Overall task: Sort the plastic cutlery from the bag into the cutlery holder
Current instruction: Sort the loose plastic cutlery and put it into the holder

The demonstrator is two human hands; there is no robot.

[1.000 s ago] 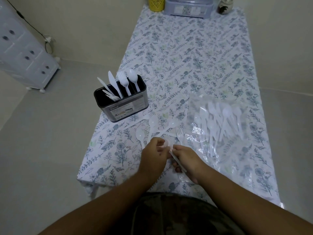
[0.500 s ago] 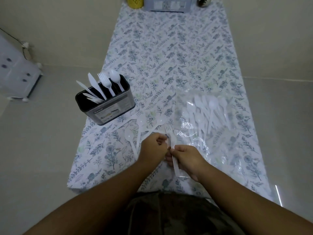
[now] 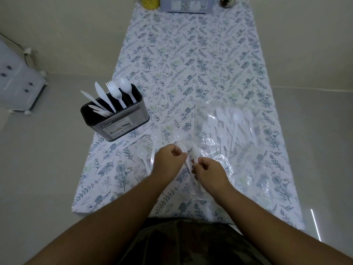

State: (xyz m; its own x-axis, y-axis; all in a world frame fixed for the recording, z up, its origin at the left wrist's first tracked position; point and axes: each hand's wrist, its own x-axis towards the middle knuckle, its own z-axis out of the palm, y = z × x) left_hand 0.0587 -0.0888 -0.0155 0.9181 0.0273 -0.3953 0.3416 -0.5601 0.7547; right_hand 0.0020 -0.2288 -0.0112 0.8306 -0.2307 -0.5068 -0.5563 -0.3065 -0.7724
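Changes recorded against the two earlier pictures:

- Left hand (image 3: 168, 159): seen lying open-fingered on the cloth a second ago; now curled into a loose fist, raised slightly, and pinched at the tines end of a white piece.
- Right hand (image 3: 207, 170): its long-handled piece (image 3: 196, 180) was angled down to the right a second ago; it is now held nearly upright between the two hands, the fingers drawn in closer to the left hand.
- Piece held: a fork was shown half a second ago; a spoon-like bowl (image 3: 194, 151) now appears beside it, though blur prevents certainty.
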